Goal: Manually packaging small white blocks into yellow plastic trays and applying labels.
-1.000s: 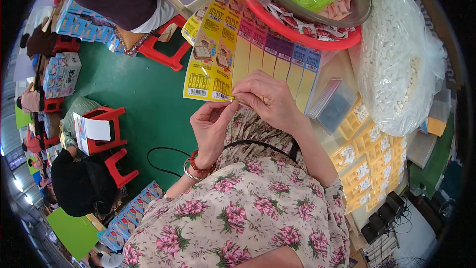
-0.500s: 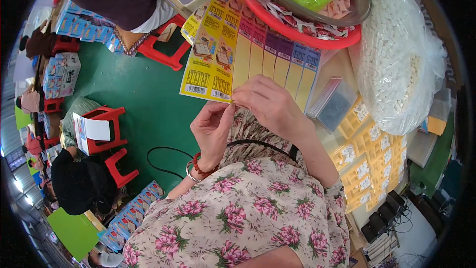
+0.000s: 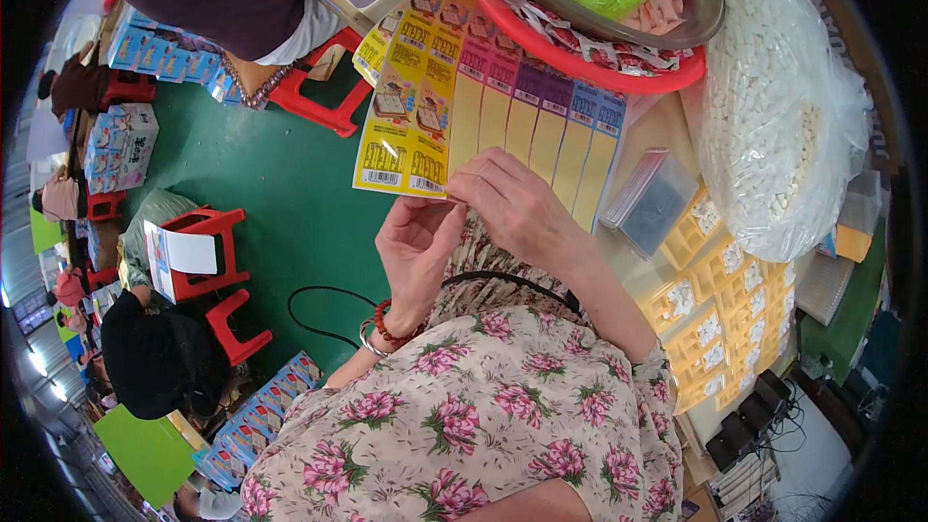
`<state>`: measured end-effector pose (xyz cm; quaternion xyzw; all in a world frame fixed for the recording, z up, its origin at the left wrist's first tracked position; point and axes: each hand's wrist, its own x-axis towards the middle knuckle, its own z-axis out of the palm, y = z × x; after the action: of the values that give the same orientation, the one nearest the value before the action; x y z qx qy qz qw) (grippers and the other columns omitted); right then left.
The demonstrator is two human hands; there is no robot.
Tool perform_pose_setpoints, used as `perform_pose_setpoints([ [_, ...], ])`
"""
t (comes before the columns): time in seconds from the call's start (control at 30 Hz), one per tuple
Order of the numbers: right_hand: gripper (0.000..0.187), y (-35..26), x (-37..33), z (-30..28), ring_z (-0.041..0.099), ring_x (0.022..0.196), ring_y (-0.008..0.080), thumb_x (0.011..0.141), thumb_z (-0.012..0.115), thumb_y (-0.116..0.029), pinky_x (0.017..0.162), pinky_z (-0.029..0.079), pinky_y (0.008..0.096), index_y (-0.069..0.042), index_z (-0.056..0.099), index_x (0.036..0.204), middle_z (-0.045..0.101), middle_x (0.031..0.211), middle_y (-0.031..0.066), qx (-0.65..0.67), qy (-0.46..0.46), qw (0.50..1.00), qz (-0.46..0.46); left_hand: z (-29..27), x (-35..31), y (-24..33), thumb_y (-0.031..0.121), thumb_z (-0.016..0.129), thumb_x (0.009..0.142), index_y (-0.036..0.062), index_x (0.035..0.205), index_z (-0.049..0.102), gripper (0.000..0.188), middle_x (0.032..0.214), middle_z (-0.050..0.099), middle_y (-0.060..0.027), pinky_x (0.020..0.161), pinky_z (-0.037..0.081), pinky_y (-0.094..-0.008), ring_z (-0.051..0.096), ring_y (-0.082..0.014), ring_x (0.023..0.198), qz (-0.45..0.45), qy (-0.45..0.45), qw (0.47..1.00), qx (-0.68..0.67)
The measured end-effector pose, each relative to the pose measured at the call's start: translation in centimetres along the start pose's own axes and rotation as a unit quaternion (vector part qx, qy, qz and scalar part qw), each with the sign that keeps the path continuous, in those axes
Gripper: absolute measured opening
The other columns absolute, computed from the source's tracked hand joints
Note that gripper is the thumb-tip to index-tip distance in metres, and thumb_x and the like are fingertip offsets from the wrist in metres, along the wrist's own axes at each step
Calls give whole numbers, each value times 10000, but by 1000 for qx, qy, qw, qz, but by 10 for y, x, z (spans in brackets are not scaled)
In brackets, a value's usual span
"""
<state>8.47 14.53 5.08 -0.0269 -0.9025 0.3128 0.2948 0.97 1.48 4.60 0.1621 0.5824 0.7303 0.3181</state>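
With left hand (image 3: 418, 256) and right hand (image 3: 512, 203) nearly together at the near right corner of a glossy yellow printed sheet (image 3: 401, 126) overhanging the tabletop (image 3: 669, 128); barely shifted since a moment ago, suggesting unfinished fingertip work; cannot tell whether clamped.

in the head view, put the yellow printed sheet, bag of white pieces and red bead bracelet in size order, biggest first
1. Bag of white pieces
2. Yellow printed sheet
3. Red bead bracelet
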Motion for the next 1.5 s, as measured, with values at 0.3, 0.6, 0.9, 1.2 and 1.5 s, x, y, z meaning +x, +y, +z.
perform_pose_setpoints([
  [0.3,262,10,4,4,548,781,267,644,592,47,667,471,349,-18,524,888,546,821,93,27,0,999,45,-4,3,-6,-19,581,843,-40,916,549,82,864,629,-78,718,492,-223,604,-106,753,-27,3,999,16],
  [0.6,133,42,28,-51,566,753,244,776,571,55,657,458,315,-11,552,890,559,811,109,-97,231,964,90,-55,4,-49,71,588,862,-17,902,561,101,819,620,-51,694,480,-232,595,-110,732,-116,54,992,9],
  [0.9,150,3,-11,-80,598,770,250,754,578,58,673,499,339,14,571,897,603,892,128,-118,206,970,-56,-48,28,25,377,530,890,-42,937,580,425,836,648,-138,653,493,-295,625,-200,689,-401,-248,823,317],
  [1.2,217,-34,-81,-67,591,869,271,727,591,-67,769,493,364,-1,591,934,594,970,149,-110,56,992,-35,25,65,-18,183,539,901,3,1104,516,273,992,623,-137,762,525,-328,625,-220,908,-463,-188,830,-247],
  [1.5,540,-18,-114,-45,590,885,239,956,283,-445,824,440,344,15,497,1143,599,1012,150,595,193,627,464,72,33,-20,142,538,899,9,1028,522,186,988,612,-120,816,478,-296,607,-201,885,-264,-264,917,-136],
])
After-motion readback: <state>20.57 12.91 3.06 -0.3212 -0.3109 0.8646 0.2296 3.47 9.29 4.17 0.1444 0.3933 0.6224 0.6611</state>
